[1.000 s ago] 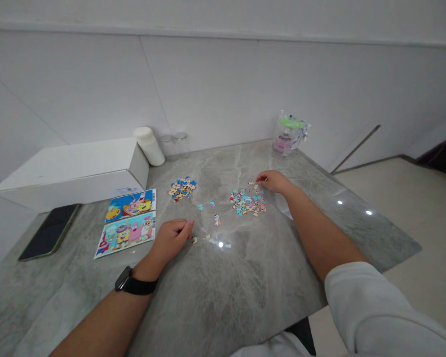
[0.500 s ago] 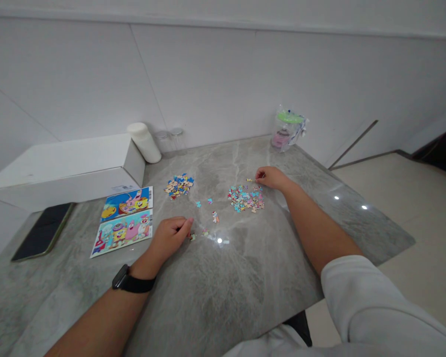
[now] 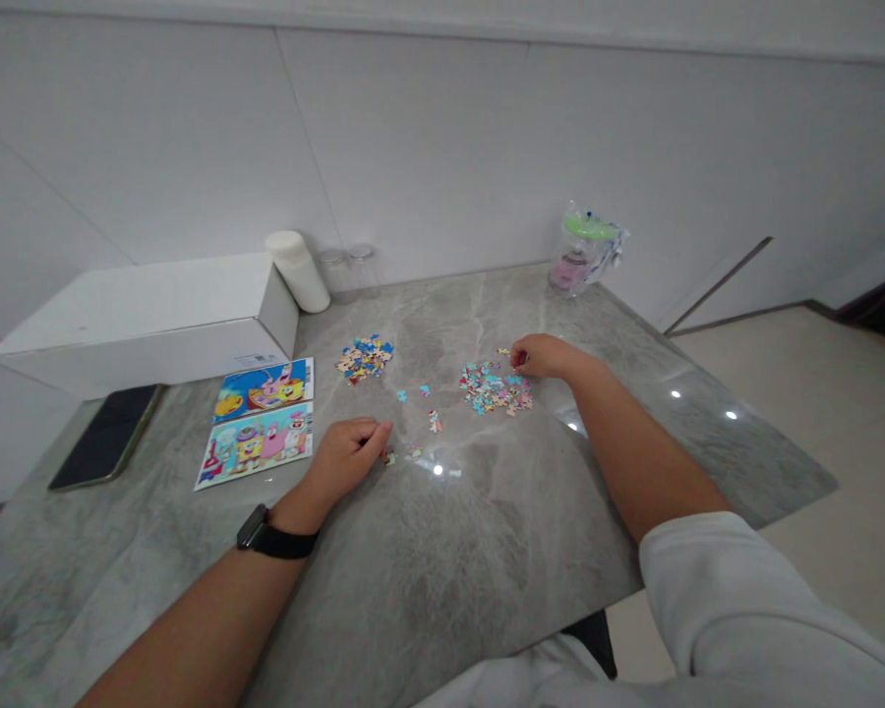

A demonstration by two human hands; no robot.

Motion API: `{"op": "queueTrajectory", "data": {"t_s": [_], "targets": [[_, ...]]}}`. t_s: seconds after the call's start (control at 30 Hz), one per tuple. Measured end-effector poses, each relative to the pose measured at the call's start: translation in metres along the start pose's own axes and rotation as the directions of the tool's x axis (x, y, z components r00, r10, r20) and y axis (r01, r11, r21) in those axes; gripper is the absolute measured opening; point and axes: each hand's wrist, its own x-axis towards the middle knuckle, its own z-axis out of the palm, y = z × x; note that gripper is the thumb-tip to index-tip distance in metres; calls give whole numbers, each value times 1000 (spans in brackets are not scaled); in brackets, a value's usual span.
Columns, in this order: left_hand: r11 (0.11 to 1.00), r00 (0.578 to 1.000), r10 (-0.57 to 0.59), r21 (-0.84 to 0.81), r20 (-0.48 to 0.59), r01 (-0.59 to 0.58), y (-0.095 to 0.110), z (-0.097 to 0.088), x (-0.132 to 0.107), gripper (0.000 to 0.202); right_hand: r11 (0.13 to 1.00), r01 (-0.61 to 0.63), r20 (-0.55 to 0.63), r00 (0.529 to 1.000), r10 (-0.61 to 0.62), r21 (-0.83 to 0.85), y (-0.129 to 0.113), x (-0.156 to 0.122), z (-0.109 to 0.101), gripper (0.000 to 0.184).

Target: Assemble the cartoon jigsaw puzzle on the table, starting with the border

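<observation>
We are inspecting a grey, marble-veined tabletop [image 3: 516,560] on which two bare hands are working among small cardboard jigsaw pieces. The right hand [image 3: 544,356] is reaching to the far right edge of a loose pile of pale blue, pink and white jigsaw pieces [image 3: 493,389], its fingers curling inward and bunching together, with a small yellowish piece [image 3: 502,351] lying just beside them. The left hand [image 3: 350,454], wearing a black-banded, dark-faced wristwatch [image 3: 284,543], is resting on the surface with fingers curling under and thumb extending beside the forefinger; its tip is lying next to a small greenish piece [image 3: 390,458]. The fingertips are showing too small and shaded, so we cannot tell whether either hand is pinching a piece. Between the hands, a white-and-orange piece or cluster [image 3: 435,422] is lying apart from the pile. We are noting a second pile, of blue, yellow and beige jigsaw pieces [image 3: 365,358], sitting farther back, and a glossy rectangular printed card with two cartoon scenes [image 3: 258,423] lying left of it, near a white cardboard box [image 3: 133,310].
</observation>
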Motion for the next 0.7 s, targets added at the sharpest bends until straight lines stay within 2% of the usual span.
{"op": "queueTrajectory", "data": {"t_s": [0.23, 0.33, 0.43, 0.5, 0.6, 0.7], "targets": [[1000, 1000, 14, -10, -5, -14, -2, 2, 0, 54, 1000, -1, -24, 1000, 1, -19, 1, -1, -4, 16], [1000, 1000, 6, -21, -6, -6, -3, 3, 0, 54, 996, 42, -86, 996, -35, 75, -5, -5, -11, 21], [999, 1000, 11, -34, 1, -11, -3, 3, 1, 55, 964, 137, -185, 978, -94, 230, -22, -11, -17, 15], [999, 1000, 26, -38, 4, -26, -3, 3, 1, 55, 907, 210, -242, 962, -125, 366, -40, -15, -20, 15], [998, 999, 42, -38, -1, -42, -2, 3, 1, 55, 767, 270, -272, 953, -129, 582, -75, -21, -23, 26], [997, 999, 55, -54, -2, -55, 0, 3, 0, 53, 651, 297, -294, 949, -118, 699, -111, -23, -24, 33]]}}
